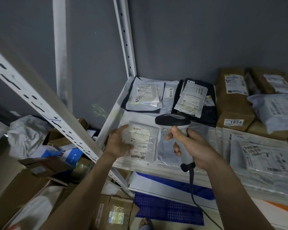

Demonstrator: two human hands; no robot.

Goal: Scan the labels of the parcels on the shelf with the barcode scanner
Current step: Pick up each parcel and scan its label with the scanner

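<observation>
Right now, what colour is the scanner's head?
Black, on a light grey handle; the scanner shows best in the head view.

The room was dim and bluish-grey, the wall (pixel 189 39) at twelve o'clock flat and unevenly lit. Light fell brightest at the centre, where glare washed out the print on the plastic parcel (pixel 142 141). Wide-angle distortion bowed the shelf upright (pixel 45 107) from nine o'clock inward. Motion blur smeared the cartons (pixel 32 165) at eight o'clock, and detail softened toward three o'clock.
</observation>
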